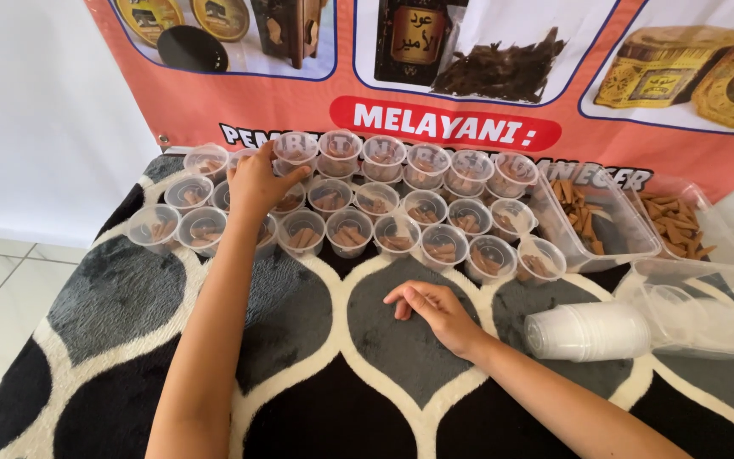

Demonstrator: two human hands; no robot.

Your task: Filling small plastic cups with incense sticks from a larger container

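Spread across the floor, a plush rug (316,374) in black, grey and cream lobes, backed at its far edge by an orange printed banner (299,102). Near the rug's right edge, clear rectangular tubs (605,246) with brown cone-shaped pieces, and in front of them a sideways stack of empty clear cups (588,331). Ranged in three rows along the far edge, small clear cups (422,229) each loaded with a few brown pieces. At the far left corner, left hand (256,183) reaching over those rows, fingers loosely open, fingertips touching one back-row cup (296,153). Mid-rug, right hand (435,310) resting palm down, fingers curled, gripping nothing.
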